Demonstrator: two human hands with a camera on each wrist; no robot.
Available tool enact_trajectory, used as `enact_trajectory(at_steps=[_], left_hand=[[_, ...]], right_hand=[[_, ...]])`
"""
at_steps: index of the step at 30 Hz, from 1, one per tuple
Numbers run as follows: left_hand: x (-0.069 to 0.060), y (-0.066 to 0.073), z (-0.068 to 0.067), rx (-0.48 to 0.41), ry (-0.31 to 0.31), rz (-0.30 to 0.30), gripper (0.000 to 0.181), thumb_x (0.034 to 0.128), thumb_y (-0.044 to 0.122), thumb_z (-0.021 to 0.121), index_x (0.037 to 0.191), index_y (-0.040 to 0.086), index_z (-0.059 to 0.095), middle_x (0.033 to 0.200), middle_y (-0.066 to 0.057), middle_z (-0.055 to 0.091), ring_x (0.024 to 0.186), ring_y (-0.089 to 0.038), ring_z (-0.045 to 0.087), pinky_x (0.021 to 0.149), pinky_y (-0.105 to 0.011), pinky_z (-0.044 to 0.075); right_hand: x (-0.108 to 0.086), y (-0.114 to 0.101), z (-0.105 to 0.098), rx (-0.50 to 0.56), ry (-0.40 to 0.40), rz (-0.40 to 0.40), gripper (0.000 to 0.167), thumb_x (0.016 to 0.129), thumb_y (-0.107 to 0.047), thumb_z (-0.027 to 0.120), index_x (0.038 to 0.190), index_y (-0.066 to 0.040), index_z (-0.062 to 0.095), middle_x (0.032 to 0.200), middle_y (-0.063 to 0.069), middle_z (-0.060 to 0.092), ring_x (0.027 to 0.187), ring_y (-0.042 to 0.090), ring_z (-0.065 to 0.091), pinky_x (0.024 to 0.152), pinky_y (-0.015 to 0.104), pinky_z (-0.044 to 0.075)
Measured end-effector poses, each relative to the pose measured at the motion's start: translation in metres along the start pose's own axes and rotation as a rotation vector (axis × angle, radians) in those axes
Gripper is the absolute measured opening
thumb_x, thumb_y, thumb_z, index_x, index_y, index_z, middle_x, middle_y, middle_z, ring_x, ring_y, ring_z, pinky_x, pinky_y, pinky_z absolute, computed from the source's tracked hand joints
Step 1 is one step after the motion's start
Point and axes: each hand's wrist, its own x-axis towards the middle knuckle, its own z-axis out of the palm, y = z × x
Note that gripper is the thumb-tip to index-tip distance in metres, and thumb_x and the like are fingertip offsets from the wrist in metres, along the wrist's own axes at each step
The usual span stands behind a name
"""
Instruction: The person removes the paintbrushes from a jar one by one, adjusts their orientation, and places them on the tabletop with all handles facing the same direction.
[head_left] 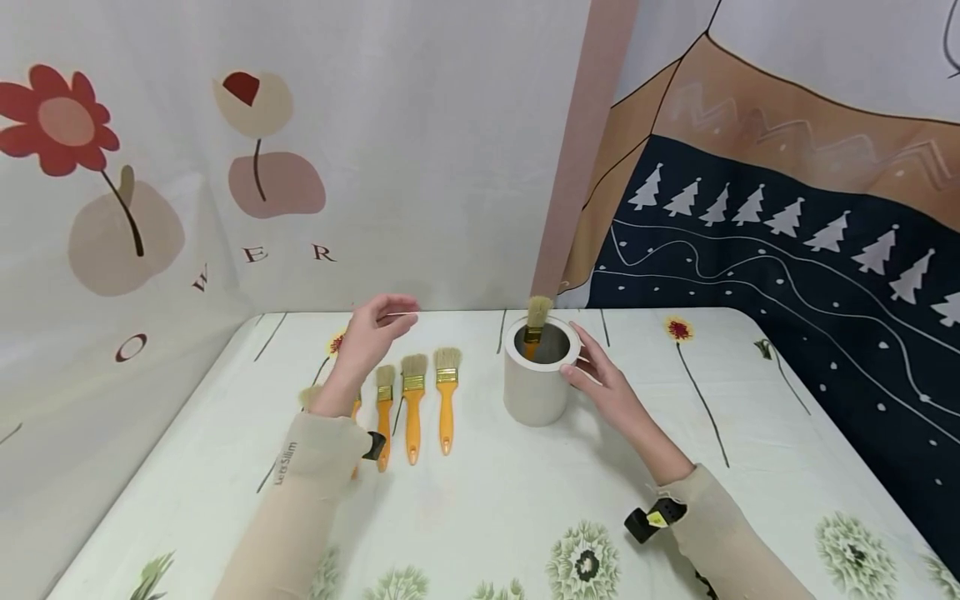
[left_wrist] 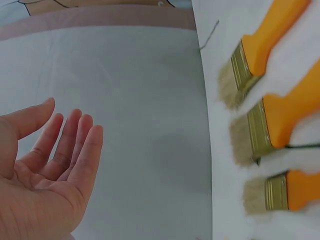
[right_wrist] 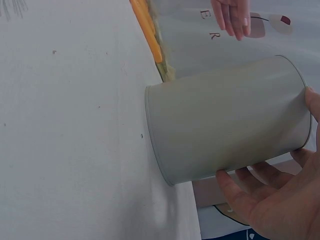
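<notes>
A light grey cylindrical pot stands upright on the table, with one paintbrush in it, bristles up above the rim. My right hand holds the pot's right side, thumb near the rim and fingers around the side; the right wrist view shows these fingers against the wall. My left hand is raised above the row of brushes, fingers loosely bent with nothing in them, as the left wrist view also shows. Several orange-handled paintbrushes lie side by side, bristles away from me. My left forearm partly hides the leftmost ones.
The table wears a white cloth printed with flowers. Behind it hangs a pale curtain with flower prints and letters. A dark cloth with white trees hangs at the right. Wrist cameras sit on my wrists.
</notes>
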Motion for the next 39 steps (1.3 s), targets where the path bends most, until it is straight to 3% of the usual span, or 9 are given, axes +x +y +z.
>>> enact_trajectory(at_steps=[18,24,29,39], left_hand=[[0.007,0.024,0.054,-0.058,-0.097,0.135,0.042,0.0971,0.018,0.066,0.138,0.009,0.057,0.137,-0.013,0.062,0.129,-0.029,0.058,0.110,-0.046,0.049],[0.010,0.030,0.074,-0.085,-0.102,0.164,0.043,0.0953,0.016,0.068,0.137,0.008,0.058,0.137,-0.014,0.062,0.128,-0.029,0.060,0.108,-0.041,0.052],[0.013,0.035,0.089,-0.096,-0.098,0.225,0.042,0.0945,0.012,0.069,0.135,0.006,0.059,0.135,-0.014,0.063,0.126,-0.028,0.061,0.108,-0.036,0.051],[0.016,0.044,0.110,-0.058,-0.096,0.261,0.042,0.0940,0.013,0.069,0.135,0.010,0.061,0.139,-0.009,0.062,0.127,-0.028,0.061,0.110,-0.038,0.050]], right_hand=[[0.000,0.000,0.000,-0.001,0.004,0.008,0.069,0.102,-0.033,0.056,0.160,-0.033,0.017,0.164,0.011,0.027,0.147,0.039,0.035,0.116,0.057,0.039],[0.000,-0.001,0.001,-0.003,0.005,0.007,0.070,0.102,-0.033,0.056,0.160,-0.033,0.017,0.164,0.011,0.026,0.147,0.040,0.035,0.117,0.057,0.038],[0.000,-0.001,0.001,0.001,0.005,0.006,0.070,0.102,-0.032,0.056,0.160,-0.033,0.017,0.164,0.011,0.026,0.147,0.040,0.035,0.118,0.057,0.036],[0.001,0.001,0.001,-0.009,0.006,0.010,0.069,0.102,-0.034,0.055,0.160,-0.033,0.017,0.164,0.010,0.026,0.147,0.039,0.035,0.117,0.058,0.038]])
